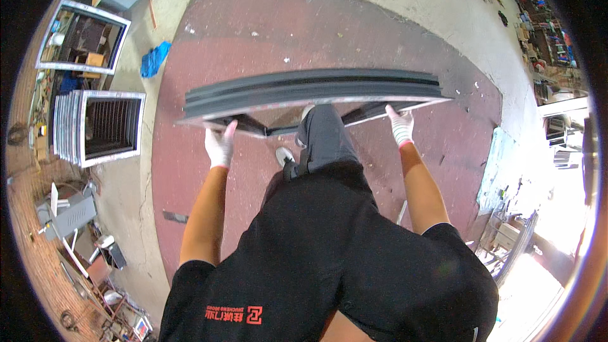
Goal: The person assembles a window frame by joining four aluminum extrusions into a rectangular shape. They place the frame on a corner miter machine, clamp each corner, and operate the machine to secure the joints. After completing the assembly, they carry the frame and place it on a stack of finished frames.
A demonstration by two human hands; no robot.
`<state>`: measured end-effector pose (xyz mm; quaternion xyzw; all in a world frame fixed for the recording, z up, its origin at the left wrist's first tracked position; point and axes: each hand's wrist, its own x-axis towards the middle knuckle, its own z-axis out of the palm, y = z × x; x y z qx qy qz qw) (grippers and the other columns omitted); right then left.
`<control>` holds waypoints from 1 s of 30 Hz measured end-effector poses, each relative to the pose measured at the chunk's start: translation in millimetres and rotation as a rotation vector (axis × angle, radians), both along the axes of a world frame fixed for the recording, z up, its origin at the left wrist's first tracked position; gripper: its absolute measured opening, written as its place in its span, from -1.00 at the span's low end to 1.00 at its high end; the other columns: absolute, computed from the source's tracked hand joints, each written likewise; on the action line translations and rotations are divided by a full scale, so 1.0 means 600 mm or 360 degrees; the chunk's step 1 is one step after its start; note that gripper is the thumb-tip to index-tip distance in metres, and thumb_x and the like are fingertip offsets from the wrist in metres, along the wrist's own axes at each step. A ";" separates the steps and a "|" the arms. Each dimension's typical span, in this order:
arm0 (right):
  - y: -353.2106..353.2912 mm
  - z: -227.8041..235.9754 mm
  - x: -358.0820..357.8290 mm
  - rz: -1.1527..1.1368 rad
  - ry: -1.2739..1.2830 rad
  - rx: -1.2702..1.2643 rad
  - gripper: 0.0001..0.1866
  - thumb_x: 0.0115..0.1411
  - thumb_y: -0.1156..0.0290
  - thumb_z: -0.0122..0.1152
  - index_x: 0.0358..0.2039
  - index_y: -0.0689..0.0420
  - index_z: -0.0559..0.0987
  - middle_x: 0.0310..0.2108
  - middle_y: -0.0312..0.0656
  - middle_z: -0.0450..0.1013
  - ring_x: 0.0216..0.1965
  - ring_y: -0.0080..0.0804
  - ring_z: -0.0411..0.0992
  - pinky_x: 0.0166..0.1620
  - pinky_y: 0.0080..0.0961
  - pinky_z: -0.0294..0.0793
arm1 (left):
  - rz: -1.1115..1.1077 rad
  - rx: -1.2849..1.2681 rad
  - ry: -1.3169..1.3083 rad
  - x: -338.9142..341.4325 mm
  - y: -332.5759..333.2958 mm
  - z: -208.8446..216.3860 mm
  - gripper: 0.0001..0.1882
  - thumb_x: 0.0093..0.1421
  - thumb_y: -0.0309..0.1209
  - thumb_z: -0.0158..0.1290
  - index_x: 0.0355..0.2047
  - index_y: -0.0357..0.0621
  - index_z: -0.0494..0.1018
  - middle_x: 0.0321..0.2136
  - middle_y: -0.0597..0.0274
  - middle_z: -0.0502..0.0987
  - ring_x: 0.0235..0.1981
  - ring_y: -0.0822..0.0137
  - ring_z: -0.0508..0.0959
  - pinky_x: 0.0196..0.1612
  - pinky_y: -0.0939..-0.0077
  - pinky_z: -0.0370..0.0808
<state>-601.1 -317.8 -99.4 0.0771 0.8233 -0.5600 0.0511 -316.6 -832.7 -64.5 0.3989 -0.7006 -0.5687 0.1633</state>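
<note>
A wide dark grey rectangular frame (310,81) with a pale near edge spans in front of me, held off the floor. My left hand (220,144), in a white glove, grips its near edge on the left, thumb up. On the right, my right hand (400,124) in a white glove with a pink cuff holds the same edge. The fingers of both hands are partly hidden beneath the frame. Through its opening show my trouser leg (326,133) and part of a light shoe.
Dark red floor (253,38) lies under me. At left stand a stack of similar frames (82,128), a single frame (82,71) and a grey machine (69,216). A blue cloth (154,59) lies near them. Cluttered shelves (551,38) line the far right.
</note>
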 end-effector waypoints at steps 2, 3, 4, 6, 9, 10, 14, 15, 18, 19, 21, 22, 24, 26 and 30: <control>-0.007 -0.035 -0.025 -0.0065 -0.0231 0.0121 -0.49 0.12 0.34 0.56 0.06 0.17 0.60 -0.10 -0.30 0.64 -0.12 -0.49 0.56 0.05 -0.47 0.52 | -0.0085 0.0110 0.0147 -0.007 -0.023 -0.037 -0.27 0.20 -0.40 0.39 0.31 -0.24 0.30 0.09 0.15 0.55 0.08 0.36 0.52 0.21 0.43 0.43; -0.008 -0.049 -0.036 0.0044 -0.0212 0.0139 -0.50 0.11 0.32 0.56 0.03 0.18 0.61 -0.11 -0.29 0.64 -0.12 -0.48 0.56 0.05 -0.46 0.52 | -0.0154 0.0011 0.0130 -0.013 -0.033 -0.056 -0.30 0.24 -0.36 0.36 0.31 -0.24 0.30 0.07 0.13 0.57 0.08 0.35 0.53 0.20 0.42 0.43; -0.012 -0.061 -0.048 0.0005 -0.0337 0.0166 -0.52 0.10 0.29 0.57 0.00 0.19 0.63 -0.11 -0.29 0.65 -0.12 -0.48 0.56 0.05 -0.46 0.52 | -0.0182 0.0046 0.0108 -0.019 -0.046 -0.074 -0.32 0.28 -0.31 0.32 0.30 -0.25 0.30 0.05 0.10 0.58 0.07 0.34 0.53 0.19 0.42 0.43; -0.023 -0.085 -0.074 0.0063 -0.0430 0.0142 -0.55 0.10 0.28 0.57 -0.05 0.21 0.65 -0.13 -0.29 0.65 -0.13 -0.46 0.56 0.02 -0.43 0.53 | -0.0404 -0.0232 -0.0168 -0.031 -0.071 -0.098 -0.35 0.38 -0.21 0.19 0.35 -0.24 0.25 0.05 0.02 0.60 0.05 0.31 0.56 0.17 0.39 0.45; -0.042 -0.121 -0.128 0.0118 -0.0620 0.0296 -0.56 0.11 0.24 0.57 -0.08 0.23 0.66 -0.16 -0.28 0.65 -0.14 -0.40 0.56 0.00 -0.36 0.53 | -0.0500 -0.0257 -0.0588 -0.082 -0.091 -0.123 -0.40 0.44 -0.18 0.07 0.37 -0.18 0.22 0.06 -0.05 0.60 0.02 0.11 0.60 0.14 0.33 0.48; -0.051 -0.136 -0.155 0.0177 -0.0637 0.0271 -0.56 0.12 0.22 0.57 -0.09 0.22 0.66 -0.17 -0.26 0.65 -0.14 -0.39 0.56 0.00 -0.33 0.54 | -0.0463 -0.0219 -0.0739 -0.110 -0.096 -0.128 -0.41 0.45 -0.18 0.05 0.37 -0.17 0.23 0.05 -0.06 0.60 0.02 0.04 0.60 0.12 0.31 0.49; -0.093 -0.186 -0.298 0.0718 -0.0813 0.1080 -0.41 0.14 -0.05 0.48 -0.13 0.27 0.64 -0.18 0.01 0.66 -0.09 -0.19 0.61 0.01 -0.30 0.56 | -0.0440 -0.0112 -0.0826 -0.242 -0.145 -0.147 -0.47 0.44 -0.11 0.02 0.28 -0.14 0.35 0.03 -0.20 0.60 0.04 -0.15 0.60 0.11 0.14 0.49; -0.099 -0.179 -0.321 0.0710 -0.0682 0.0992 -0.35 0.13 -0.13 0.45 -0.10 0.27 0.64 -0.13 0.04 0.65 -0.03 -0.12 0.60 0.04 -0.26 0.56 | -0.0465 -0.0101 -0.0965 -0.269 -0.159 -0.145 -0.47 0.43 -0.09 0.04 0.27 -0.14 0.36 -0.01 -0.15 0.62 0.00 -0.10 0.62 0.10 0.17 0.51; -0.155 -0.140 -0.418 0.0784 -0.0674 0.1252 -0.23 0.09 -0.30 0.39 -0.02 0.18 0.65 0.01 0.08 0.61 0.10 0.03 0.55 0.12 -0.14 0.54 | -0.0415 -0.0143 -0.0933 -0.354 -0.212 -0.125 -0.52 0.37 -0.05 0.11 0.15 -0.07 0.47 -0.10 -0.09 0.67 -0.03 -0.13 0.64 0.06 0.16 0.53; -0.166 -0.111 -0.446 0.0872 -0.0710 0.1242 -0.22 0.06 -0.29 0.41 0.03 0.15 0.62 0.00 0.06 0.62 0.09 0.03 0.55 0.11 -0.13 0.54 | -0.0459 -0.0199 -0.1025 -0.375 -0.228 -0.108 -0.49 0.36 0.01 0.09 0.16 -0.04 0.48 -0.12 -0.08 0.68 -0.03 -0.12 0.65 0.05 0.14 0.53; -0.196 -0.053 -0.491 0.0911 -0.0847 0.1353 -0.24 0.08 -0.28 0.38 0.03 0.14 0.62 -0.02 0.05 0.62 0.03 0.06 0.57 0.08 -0.10 0.56 | -0.0533 -0.0274 -0.1227 -0.422 -0.255 -0.064 -0.42 0.36 0.12 0.04 0.16 -0.01 0.50 -0.15 -0.08 0.69 -0.04 -0.11 0.67 0.02 0.12 0.55; -0.216 -0.028 -0.515 0.0972 -0.0820 0.1416 -0.25 0.15 -0.30 0.29 0.02 0.17 0.62 -0.05 0.08 0.62 0.02 0.09 0.57 0.06 -0.10 0.56 | -0.0569 -0.0281 -0.1359 -0.454 -0.276 -0.041 -0.39 0.35 0.18 0.01 0.16 0.00 0.50 -0.16 -0.08 0.69 -0.05 -0.12 0.67 0.01 0.11 0.56; -0.262 0.005 -0.592 0.1314 -0.0563 0.1530 -0.24 0.21 -0.30 0.21 0.01 0.22 0.60 -0.11 0.17 0.62 -0.02 0.16 0.58 0.04 -0.08 0.57 | -0.0526 -0.0242 -0.1320 -0.529 -0.334 0.000 -0.29 0.31 0.29 0.00 0.13 -0.05 0.53 -0.17 -0.13 0.68 -0.07 -0.09 0.68 0.00 0.11 0.56; -0.306 0.028 -0.673 0.1266 -0.0879 0.1488 -0.24 0.22 -0.29 0.20 0.00 0.25 0.60 -0.15 0.22 0.61 -0.06 0.20 0.59 0.03 -0.05 0.57 | -0.0406 -0.0033 -0.1160 -0.592 -0.394 0.043 -0.29 0.30 0.27 0.06 0.10 -0.10 0.54 -0.18 -0.15 0.68 -0.09 -0.04 0.70 -0.02 0.15 0.57; -0.409 0.059 -0.808 0.0966 -0.1090 0.1289 -0.20 0.25 -0.34 0.16 -0.05 0.30 0.62 -0.29 0.21 0.62 -0.22 0.12 0.63 -0.08 -0.08 0.61 | -0.0313 0.0084 -0.0698 -0.565 -0.440 0.114 -0.54 0.41 0.01 0.07 -0.18 -0.22 0.58 -0.36 0.01 0.66 -0.32 0.25 0.70 -0.22 0.28 0.61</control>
